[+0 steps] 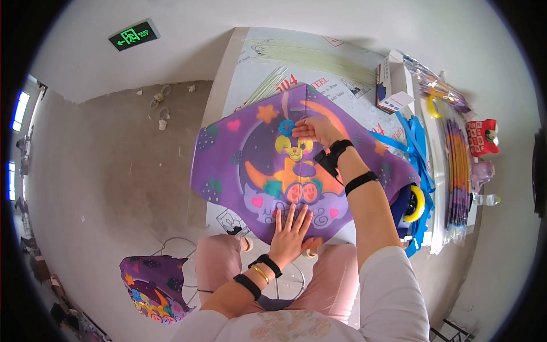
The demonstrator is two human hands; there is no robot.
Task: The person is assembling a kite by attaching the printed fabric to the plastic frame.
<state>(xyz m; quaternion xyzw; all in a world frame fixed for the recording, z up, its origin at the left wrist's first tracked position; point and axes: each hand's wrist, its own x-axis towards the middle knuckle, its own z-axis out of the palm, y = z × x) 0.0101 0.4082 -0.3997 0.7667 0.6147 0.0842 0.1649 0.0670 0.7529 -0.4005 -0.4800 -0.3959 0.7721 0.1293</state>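
Note:
A purple printed kite sail (pixel 228 157), roughly diamond-shaped, lies spread over the table in front of me. It bears a cartoon animal with orange stars, a crescent moon and pink hearts. My left hand (pixel 289 235) rests flat on its near part, fingers apart and pointing away from me. Farther up, my right hand (pixel 317 131) is over the blue flower by the cartoon's head. Its fingers are stretched out close together, and no object shows in them. Whether that hand touches the sail, I cannot tell. Black straps circle both wrists and forearms.
Pale thin rods (pixel 265 86) lie beyond the sail. To the right are an open white box (pixel 394 85), blue straps (pixel 419 148), a yellow reel (pixel 416 203), bundled striped kite material (pixel 457 176) and a plastic bottle (pixel 486 199). Another purple printed piece (pixel 151 285) hangs low at left.

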